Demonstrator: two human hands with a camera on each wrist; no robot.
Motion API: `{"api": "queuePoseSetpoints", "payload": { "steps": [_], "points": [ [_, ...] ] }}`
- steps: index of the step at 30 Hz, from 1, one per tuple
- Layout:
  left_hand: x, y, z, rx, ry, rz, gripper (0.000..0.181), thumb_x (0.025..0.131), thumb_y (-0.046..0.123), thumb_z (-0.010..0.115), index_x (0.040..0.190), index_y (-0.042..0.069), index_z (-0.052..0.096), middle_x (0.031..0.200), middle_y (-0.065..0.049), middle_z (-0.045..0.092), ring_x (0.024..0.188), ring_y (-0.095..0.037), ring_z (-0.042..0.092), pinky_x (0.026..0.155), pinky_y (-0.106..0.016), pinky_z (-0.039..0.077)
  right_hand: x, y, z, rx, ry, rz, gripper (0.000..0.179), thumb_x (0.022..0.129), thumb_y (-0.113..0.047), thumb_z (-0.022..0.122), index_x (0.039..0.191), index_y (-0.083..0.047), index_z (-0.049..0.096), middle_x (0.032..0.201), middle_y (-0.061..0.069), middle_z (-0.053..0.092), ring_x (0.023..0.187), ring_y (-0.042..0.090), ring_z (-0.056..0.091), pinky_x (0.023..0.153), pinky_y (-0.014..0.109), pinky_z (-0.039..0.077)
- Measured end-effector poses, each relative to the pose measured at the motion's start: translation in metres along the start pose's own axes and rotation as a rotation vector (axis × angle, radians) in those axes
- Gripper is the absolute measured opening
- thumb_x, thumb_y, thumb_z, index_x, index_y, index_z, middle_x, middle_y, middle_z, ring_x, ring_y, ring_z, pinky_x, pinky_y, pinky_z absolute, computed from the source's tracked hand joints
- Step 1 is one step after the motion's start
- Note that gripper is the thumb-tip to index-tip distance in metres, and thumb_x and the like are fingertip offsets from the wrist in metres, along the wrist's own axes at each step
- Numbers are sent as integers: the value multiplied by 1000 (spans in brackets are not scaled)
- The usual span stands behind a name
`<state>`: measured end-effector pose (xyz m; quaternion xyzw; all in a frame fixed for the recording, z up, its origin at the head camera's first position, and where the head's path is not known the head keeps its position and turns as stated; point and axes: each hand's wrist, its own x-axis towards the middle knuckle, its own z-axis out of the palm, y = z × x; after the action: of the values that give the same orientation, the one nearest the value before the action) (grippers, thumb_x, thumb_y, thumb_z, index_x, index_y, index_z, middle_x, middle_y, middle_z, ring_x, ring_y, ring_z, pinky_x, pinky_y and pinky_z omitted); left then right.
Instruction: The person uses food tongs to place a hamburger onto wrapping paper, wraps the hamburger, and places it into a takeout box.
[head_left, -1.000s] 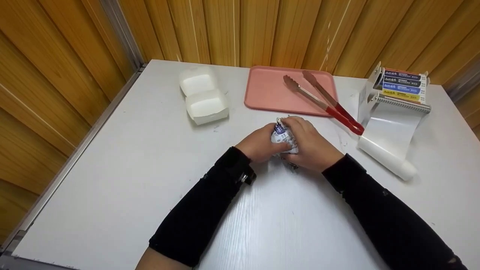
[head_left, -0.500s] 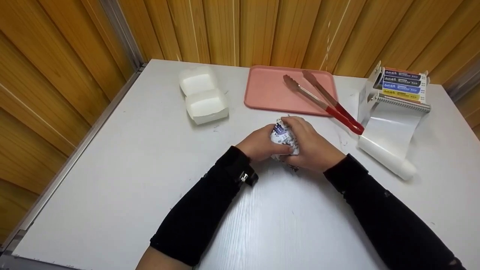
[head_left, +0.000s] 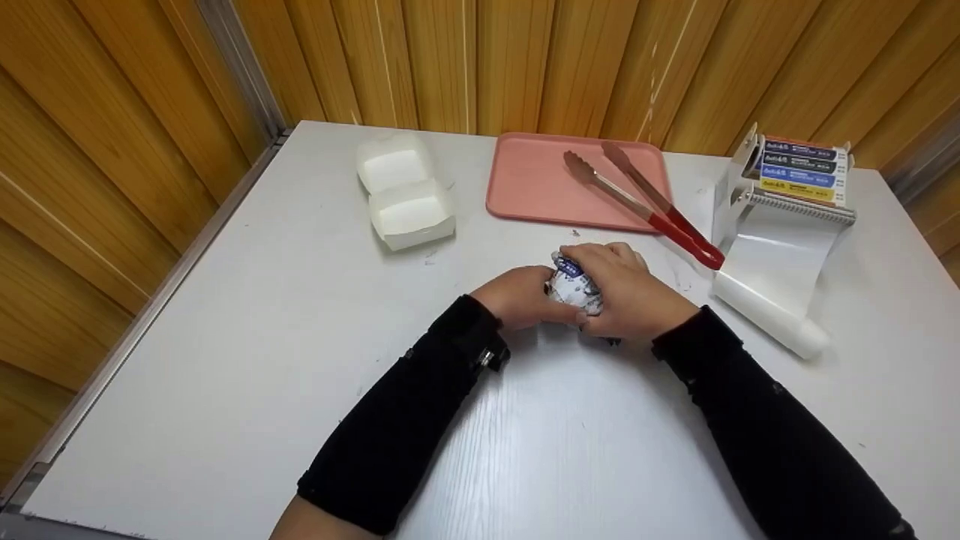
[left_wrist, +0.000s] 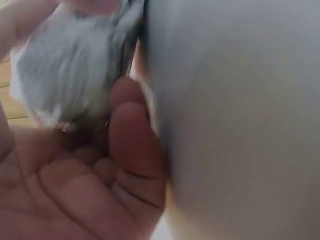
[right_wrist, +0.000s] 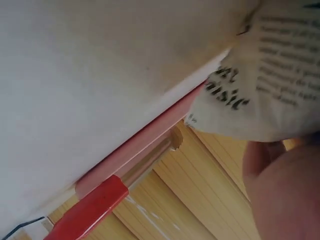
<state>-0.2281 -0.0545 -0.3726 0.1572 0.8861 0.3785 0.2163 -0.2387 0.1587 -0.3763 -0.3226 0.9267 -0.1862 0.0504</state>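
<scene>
A bundle wrapped in white printed paper (head_left: pixel 576 292) is between both hands over the middle of the table. Its blue label patch faces up in the head view; what the paper covers is hidden. My left hand (head_left: pixel 517 296) grips the bundle from the left, thumb across its near side. From the right, my right hand (head_left: pixel 626 292) curls over it with fingers on the far side. Curled fingers (left_wrist: pixel 132 135) show under the paper in the left wrist view. Black print on the wrapping paper (right_wrist: pixel 260 85) fills the upper right of the right wrist view.
An open white clamshell box (head_left: pixel 412 217) stands at the back left. Red-handled tongs (head_left: pixel 686 236) lie partly on a pink tray (head_left: pixel 525 187) at the back. On the right, a dispenser (head_left: pixel 799 172) has a white sheet (head_left: pixel 780 255) pulled out, ending in a roll.
Both hands have shifted slightly toward the near side with the bundle. The bundle has turned a little, and less of its blue label shows.
</scene>
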Motion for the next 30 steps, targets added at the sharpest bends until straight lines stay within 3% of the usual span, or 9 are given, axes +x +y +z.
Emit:
{"api": "queuePoseSetpoints", "payload": {
  "steps": [2,4,7,11,15,19,22,26,30],
  "points": [
    [-4,0,-7,50,13,-32,78,89,60,76,145,7,59,131,-7,71,120,-21,66,104,-37,52,-1,1,-1,-15,-37,18,95,76,-20,84,160,-12,41,160,15,46,141,38,38,119,58,28],
    [-8,0,-18,76,72,-73,82,93,65,69,150,8,55,138,-10,69,126,-24,64,109,-41,51,-2,1,-3,-34,-68,46,95,76,-15,81,161,-13,39,162,15,44,145,40,36,123,61,26],
    [-17,-5,-39,83,224,-124,78,98,65,62,152,10,53,139,-11,68,126,-26,65,108,-44,52,-3,1,-4,-51,-104,100,98,77,-8,76,165,-19,35,167,15,36,151,44,30,126,63,21],
    [-30,-22,-66,145,468,-212,69,99,59,64,148,11,57,139,-16,63,126,-33,61,105,-48,51,-6,3,-6,-81,-117,166,101,79,1,70,167,-28,30,175,17,20,157,50,19,128,67,14],
    [-42,-51,-87,205,594,-294,71,99,54,66,152,8,53,148,-22,53,136,-42,50,112,-57,43,-10,7,-9,-86,-115,225,104,79,7,67,167,-32,30,177,19,11,157,56,13,126,73,9],
    [-50,-77,-98,184,578,-368,77,101,51,62,160,7,41,158,-24,42,145,-46,42,117,-63,35,-13,11,-11,-75,-109,245,99,79,8,63,166,-30,33,176,21,9,156,57,13,123,77,11],
    [-52,-88,-100,174,526,-408,76,102,50,58,161,7,38,157,-26,41,141,-48,46,115,-63,38,-14,14,-12,-77,-100,257,96,78,6,63,164,-28,36,176,21,10,156,56,15,123,76,14],
    [-52,-93,-99,184,496,-419,65,103,45,56,153,4,49,148,-27,49,128,-48,57,106,-60,48,-18,17,-13,-85,-90,269,95,78,-1,69,163,-27,37,175,21,14,156,55,17,124,74,17],
    [-53,-93,-98,214,506,-422,51,103,39,56,133,-1,64,134,-25,56,108,-41,64,93,-55,55,-21,20,-15,-84,-99,260,94,81,-16,75,165,-26,34,171,21,22,153,53,21,121,72,27]
  ]
}}
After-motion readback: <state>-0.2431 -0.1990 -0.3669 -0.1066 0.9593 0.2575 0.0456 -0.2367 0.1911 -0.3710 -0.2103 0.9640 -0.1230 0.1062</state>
